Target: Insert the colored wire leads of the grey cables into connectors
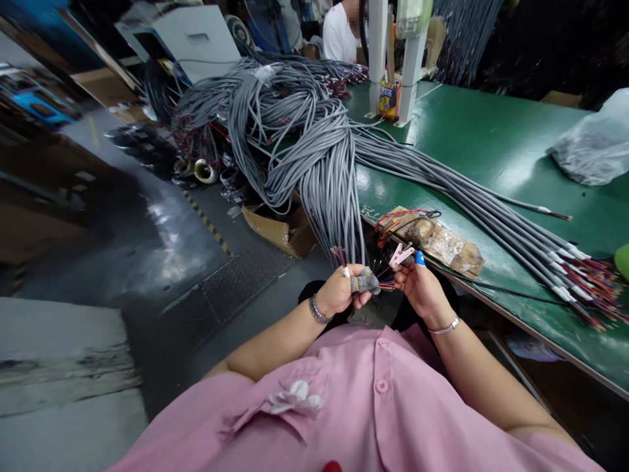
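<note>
In front of my lap, my left hand (350, 287), with grey finger covers, is closed around a cable end. Thin coloured wires (386, 286) fan out from it toward the right. My right hand (417, 283) has a blue wrap on one fingertip and is closed close to those wires; what it pinches is too small to make out. A pink clip (401, 254) shows at its fingertips, beside a wooden block (432, 239) at the bench edge. Grey cables (329, 157) hang over the edge just beyond my left hand.
More grey cables (472, 200) with stripped coloured ends lie across the green bench (515, 144). A plastic bag (597, 147) sits at the right. White posts (377, 59) stand at the back, near a person in white (338, 34). An open carton (282, 229) is below the bench.
</note>
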Tool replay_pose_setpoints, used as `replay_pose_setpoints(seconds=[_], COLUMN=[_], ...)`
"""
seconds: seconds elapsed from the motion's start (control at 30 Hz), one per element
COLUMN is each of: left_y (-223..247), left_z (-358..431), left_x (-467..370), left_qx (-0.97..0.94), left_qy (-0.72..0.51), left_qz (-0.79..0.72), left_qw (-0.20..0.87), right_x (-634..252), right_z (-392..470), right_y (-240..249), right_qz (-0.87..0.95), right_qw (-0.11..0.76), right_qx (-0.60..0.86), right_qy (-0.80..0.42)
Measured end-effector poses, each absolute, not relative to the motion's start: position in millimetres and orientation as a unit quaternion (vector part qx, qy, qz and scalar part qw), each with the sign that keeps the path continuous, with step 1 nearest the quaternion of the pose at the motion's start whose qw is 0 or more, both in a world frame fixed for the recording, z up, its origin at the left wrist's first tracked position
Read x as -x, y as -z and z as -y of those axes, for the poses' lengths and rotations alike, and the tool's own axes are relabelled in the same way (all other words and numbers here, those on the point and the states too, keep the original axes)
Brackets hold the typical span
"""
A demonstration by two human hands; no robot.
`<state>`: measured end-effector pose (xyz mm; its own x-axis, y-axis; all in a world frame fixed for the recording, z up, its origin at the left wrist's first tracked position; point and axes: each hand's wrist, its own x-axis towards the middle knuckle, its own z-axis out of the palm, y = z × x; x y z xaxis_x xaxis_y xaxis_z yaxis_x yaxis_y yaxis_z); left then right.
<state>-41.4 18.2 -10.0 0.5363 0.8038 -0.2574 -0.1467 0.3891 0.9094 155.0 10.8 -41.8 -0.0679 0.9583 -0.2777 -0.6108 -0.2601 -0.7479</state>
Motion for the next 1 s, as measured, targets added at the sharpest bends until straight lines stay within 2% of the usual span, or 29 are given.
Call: replay_pose_setpoints(seconds=[0.17, 0.57, 1.0], left_y=[5.7, 10.1, 11.6], left_z=[-32.4, -33.8, -35.7], left_x=[31.4, 22.0, 21.9], left_qx=[-0.453, -0.441, -0.467], left_qy=[-0.269, -0.274, -0.235], left_qz=[-0.334, -0.315, -0.338], left_qw=[0.781, 0.795, 0.783], right_x=[-153.3, -143.5, -138.8], right_z=[-25.0, -18.6, -20.4], right_y=[33.6, 14.8, 24.9], right_qz=[0.280, 0.228, 0.186], right_qw=[0.568, 0.573, 0.604], right_qx=[0.357, 0.368, 0.372], right_qy=[-0.687, -0.696, -0.680])
